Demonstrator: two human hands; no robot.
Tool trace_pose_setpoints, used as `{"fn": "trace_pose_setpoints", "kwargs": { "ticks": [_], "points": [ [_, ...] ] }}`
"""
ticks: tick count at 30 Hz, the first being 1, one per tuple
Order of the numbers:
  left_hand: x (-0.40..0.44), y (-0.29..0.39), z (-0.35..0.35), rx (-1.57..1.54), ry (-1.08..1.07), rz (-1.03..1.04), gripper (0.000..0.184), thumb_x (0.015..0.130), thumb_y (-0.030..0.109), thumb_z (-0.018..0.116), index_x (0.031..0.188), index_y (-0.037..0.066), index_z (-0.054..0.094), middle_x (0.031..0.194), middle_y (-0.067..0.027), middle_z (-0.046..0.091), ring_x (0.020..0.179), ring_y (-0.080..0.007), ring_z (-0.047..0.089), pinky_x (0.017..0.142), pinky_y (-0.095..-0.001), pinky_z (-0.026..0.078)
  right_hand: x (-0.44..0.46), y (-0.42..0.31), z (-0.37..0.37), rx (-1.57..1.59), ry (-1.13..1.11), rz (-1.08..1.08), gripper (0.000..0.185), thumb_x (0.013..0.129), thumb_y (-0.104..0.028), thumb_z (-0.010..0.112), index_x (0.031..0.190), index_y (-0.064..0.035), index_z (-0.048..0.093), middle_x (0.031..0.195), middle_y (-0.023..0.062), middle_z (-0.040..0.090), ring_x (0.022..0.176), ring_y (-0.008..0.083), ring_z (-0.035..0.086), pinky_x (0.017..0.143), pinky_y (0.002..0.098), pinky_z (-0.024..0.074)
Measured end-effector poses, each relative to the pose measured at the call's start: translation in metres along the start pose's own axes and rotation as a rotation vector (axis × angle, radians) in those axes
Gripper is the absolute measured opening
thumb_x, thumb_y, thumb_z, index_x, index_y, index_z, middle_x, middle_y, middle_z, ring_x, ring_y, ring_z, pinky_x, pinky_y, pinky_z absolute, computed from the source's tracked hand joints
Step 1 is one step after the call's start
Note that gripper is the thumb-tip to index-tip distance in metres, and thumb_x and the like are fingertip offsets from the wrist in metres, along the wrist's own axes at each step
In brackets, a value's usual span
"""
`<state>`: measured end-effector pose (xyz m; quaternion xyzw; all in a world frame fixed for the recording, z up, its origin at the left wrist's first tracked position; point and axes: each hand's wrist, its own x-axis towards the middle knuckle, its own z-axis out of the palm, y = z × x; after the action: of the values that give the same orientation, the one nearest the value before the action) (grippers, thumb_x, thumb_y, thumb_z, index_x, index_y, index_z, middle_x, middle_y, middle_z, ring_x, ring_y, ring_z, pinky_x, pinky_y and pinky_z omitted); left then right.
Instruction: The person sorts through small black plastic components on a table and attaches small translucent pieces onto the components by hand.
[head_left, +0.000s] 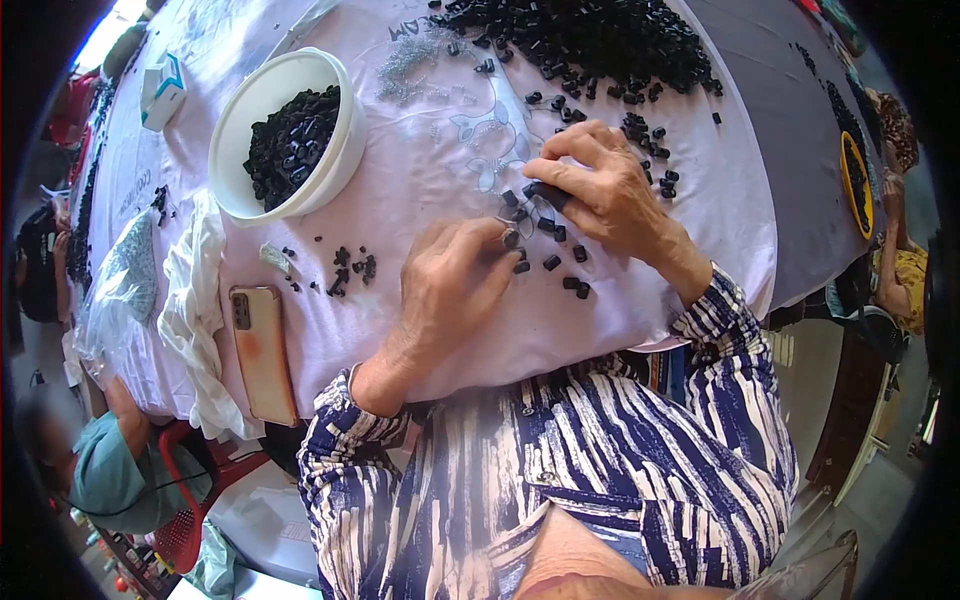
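Note:
My left hand is closed in a pinch, its fingertips at a small black cylindrical piece. Opposite it, my right hand is closed round a larger dark, rounded object, whose kind I cannot make out. Several loose black pieces lie on the pink cloth just below and between the hands. Beyond my right hand spreads a big heap of the same black pieces. Small clear bits are scattered at the far middle of the cloth.
A white tub holding black pieces stands at the left. Near it lie a phone, a white cloth, a plastic bag and a small box. Other people sit at both sides; a yellow tray lies far right.

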<state>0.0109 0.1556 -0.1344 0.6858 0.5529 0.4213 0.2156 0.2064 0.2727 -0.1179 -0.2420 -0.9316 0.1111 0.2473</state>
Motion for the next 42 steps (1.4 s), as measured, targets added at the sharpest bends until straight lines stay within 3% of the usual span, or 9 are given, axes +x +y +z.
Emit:
{"fn": "trace_pose_setpoints", "kwargs": {
  "ticks": [5, 9, 13, 19, 28, 31, 34, 37, 42],
  "points": [
    [0.0, -0.001, -0.001, -0.068, -0.003, -0.048, 0.025, 0.073, 0.005, 0.072, 0.096, 0.004, 0.062, 0.086, -0.0103, 0.066, 0.083, -0.0274, 0.062, 0.072, -0.0368, 0.049, 0.025, 0.006, 0.02, 0.003, -0.028, -0.057, 0.033, 0.068, -0.005, 0.067, 0.101, -0.0078, 0.068, 0.097, 0.0047, 0.061, 0.099, 0.0241, 0.056, 0.091, 0.0372, 0.0399],
    [0.001, 0.001, -0.003, -0.073, 0.055, -0.103, 0.025, 0.074, 0.004, 0.072, 0.096, 0.002, 0.061, 0.091, -0.0127, 0.064, 0.085, -0.029, 0.062, 0.074, -0.0373, 0.05, 0.025, 0.013, 0.017, -0.138, 0.042, 0.051, 0.03, 0.07, -0.008, 0.063, 0.099, -0.0105, 0.069, 0.096, 0.0031, 0.062, 0.098, 0.0216, 0.054, 0.086, 0.0368, 0.0363],
    [0.0, 0.001, -0.003, -0.064, 0.083, -0.098, 0.024, 0.075, 0.003, 0.072, 0.096, 0.002, 0.061, 0.096, -0.0147, 0.063, 0.086, -0.0302, 0.062, 0.076, -0.0381, 0.05, 0.012, 0.019, 0.01, 0.06, 0.061, 0.165, 0.031, 0.07, -0.008, 0.062, 0.1, -0.01, 0.069, 0.095, 0.004, 0.061, 0.098, 0.0217, 0.054, 0.088, 0.0359, 0.0348],
    [0.0, 0.003, -0.004, -0.129, 0.012, -0.092, 0.025, 0.073, 0.002, 0.072, 0.096, 0.002, 0.062, 0.094, -0.0134, 0.064, 0.086, -0.0295, 0.063, 0.074, -0.0367, 0.051, 0.029, 0.003, 0.018, 0.034, -0.005, 0.082, 0.035, 0.066, -0.006, 0.066, 0.1, -0.006, 0.067, 0.098, 0.0059, 0.061, 0.101, 0.0247, 0.054, 0.092, 0.0373, 0.0367],
    [0.0, 0.002, -0.005, -0.133, 0.106, -0.136, 0.023, 0.077, 0.003, 0.073, 0.097, 0.002, 0.061, 0.092, -0.0111, 0.064, 0.077, -0.0204, 0.065, 0.07, -0.0302, 0.051, 0.022, 0.001, 0.024, 0.014, 0.087, 0.021, 0.028, 0.065, -0.006, 0.069, 0.093, -0.0063, 0.065, 0.092, 0.0051, 0.063, 0.094, 0.0227, 0.057, 0.092, 0.0369, 0.035],
    [0.002, -0.005, -0.004, -0.3, 0.163, -0.223, 0.02, 0.08, 0.004, 0.072, 0.097, 0.001, 0.062, 0.093, -0.008, 0.065, 0.078, -0.0148, 0.063, 0.07, -0.0266, 0.051, 0.024, -0.008, 0.018, 0.096, 0.179, -0.049, 0.029, 0.062, -0.006, 0.071, 0.09, -0.0078, 0.065, 0.09, 0.0034, 0.063, 0.093, 0.0215, 0.058, 0.09, 0.0366, 0.0355],
    [0.014, 0.005, -0.008, -0.808, 0.193, -0.475, 0.016, 0.084, 0.005, 0.07, 0.097, -0.001, 0.063, 0.09, -0.005, 0.066, 0.079, -0.0105, 0.062, 0.07, -0.0235, 0.05, 0.023, -0.022, 0.013, 0.145, 0.219, -0.106, 0.03, 0.061, -0.006, 0.074, 0.089, -0.0088, 0.065, 0.088, 0.0025, 0.063, 0.092, 0.0212, 0.059, 0.088, 0.0369, 0.0369],
    [0.015, -0.001, -0.014, -0.851, -0.005, -0.519, 0.014, 0.088, 0.007, 0.067, 0.099, -0.002, 0.063, 0.086, -0.0036, 0.066, 0.078, -0.0087, 0.061, 0.07, -0.0217, 0.049, 0.024, -0.031, 0.009, 0.16, 0.227, -0.142, 0.03, 0.062, -0.005, 0.076, 0.089, -0.0082, 0.064, 0.087, 0.003, 0.062, 0.089, 0.0228, 0.059, 0.084, 0.0368, 0.0404],
    [0.013, -0.003, -0.015, -0.865, -0.051, -0.537, 0.018, 0.09, 0.013, 0.066, 0.1, -0.001, 0.064, 0.083, -0.0035, 0.066, 0.076, -0.0081, 0.061, 0.067, -0.0205, 0.047, 0.021, -0.029, 0.01, 0.342, 0.174, -0.112, 0.028, 0.067, -0.004, 0.076, 0.092, -0.0035, 0.063, 0.089, 0.0065, 0.063, 0.086, 0.0255, 0.058, 0.076, 0.0358, 0.0467]
  ]
}}
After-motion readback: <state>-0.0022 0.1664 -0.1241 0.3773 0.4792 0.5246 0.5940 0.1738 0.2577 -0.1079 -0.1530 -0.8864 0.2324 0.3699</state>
